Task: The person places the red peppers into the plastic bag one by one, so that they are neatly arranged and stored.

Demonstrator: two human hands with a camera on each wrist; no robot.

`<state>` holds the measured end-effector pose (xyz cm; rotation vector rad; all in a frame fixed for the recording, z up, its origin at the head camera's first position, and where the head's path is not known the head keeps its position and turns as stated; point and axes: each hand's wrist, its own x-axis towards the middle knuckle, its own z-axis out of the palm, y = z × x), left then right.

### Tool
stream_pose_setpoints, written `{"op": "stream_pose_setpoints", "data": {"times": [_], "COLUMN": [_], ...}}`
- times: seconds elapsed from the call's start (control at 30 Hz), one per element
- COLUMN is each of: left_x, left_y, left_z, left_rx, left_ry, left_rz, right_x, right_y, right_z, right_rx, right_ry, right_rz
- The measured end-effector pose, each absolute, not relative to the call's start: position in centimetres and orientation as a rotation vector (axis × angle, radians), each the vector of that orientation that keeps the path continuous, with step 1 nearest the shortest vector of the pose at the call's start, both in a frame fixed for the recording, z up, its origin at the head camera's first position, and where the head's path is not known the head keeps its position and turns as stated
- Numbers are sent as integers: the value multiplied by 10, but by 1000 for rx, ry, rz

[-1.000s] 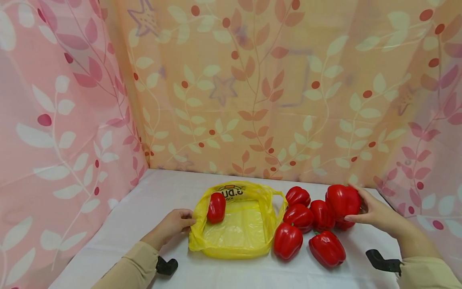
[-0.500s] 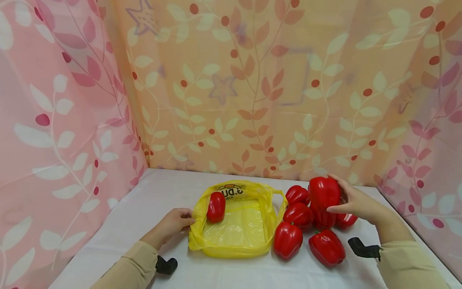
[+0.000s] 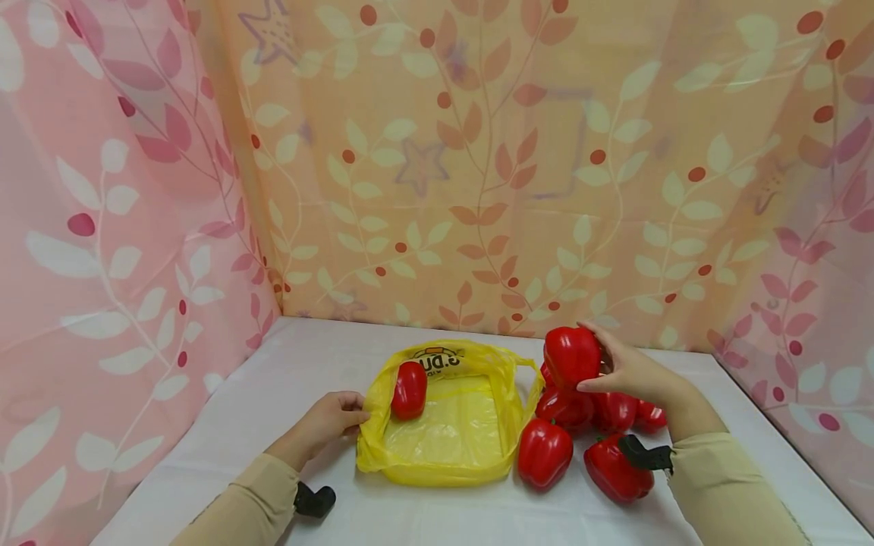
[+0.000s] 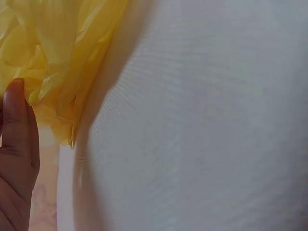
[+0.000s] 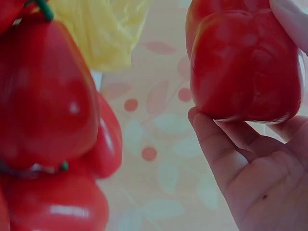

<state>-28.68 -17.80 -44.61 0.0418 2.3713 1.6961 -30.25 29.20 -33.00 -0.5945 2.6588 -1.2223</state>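
Note:
A yellow plastic bag [image 3: 444, 474] lies with its mouth spread on the white table, one red bell pepper [image 3: 410, 390] inside at its left. My left hand [image 3: 326, 425] pinches the bag's left edge; the left wrist view shows its fingers [image 4: 15, 115] against the crumpled plastic. My right hand [image 3: 631, 371] holds another red bell pepper [image 3: 572, 356] above the pile, thumb on one side and fingers on the other, as the right wrist view [image 5: 245, 62] also shows. Under and around it lie several more red bell peppers [image 3: 545, 455], some partly hidden by the hand and held pepper.
The white-covered table [image 3: 307, 341] is bordered by a floral curtain [image 3: 437, 227] at the back and pink curtains [image 3: 136, 303] at the sides. A bell pepper [image 3: 614, 470] lies nearest the right sleeve, partly behind a black wrist mount [image 3: 645, 455].
My right hand has carried the bell pepper leftward over the pile, closer to the bag's right edge. My left hand has stayed at the bag.

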Motion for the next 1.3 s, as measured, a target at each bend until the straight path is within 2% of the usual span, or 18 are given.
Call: {"op": "stream_pose_setpoints", "data": {"times": [0.87, 1.3], "left_x": [-286, -284], "left_y": [-179, -180], "left_z": [-441, -441], "left_rx": [47, 42], "left_ry": [2369, 2362], "left_rz": [1717, 1723], "right_x": [-329, -342], "right_y": [196, 163], "right_z": [-336, -353], "right_rx": [-587, -623], "right_ry": [2493, 2491], "right_rz": [-1259, -1296]}}
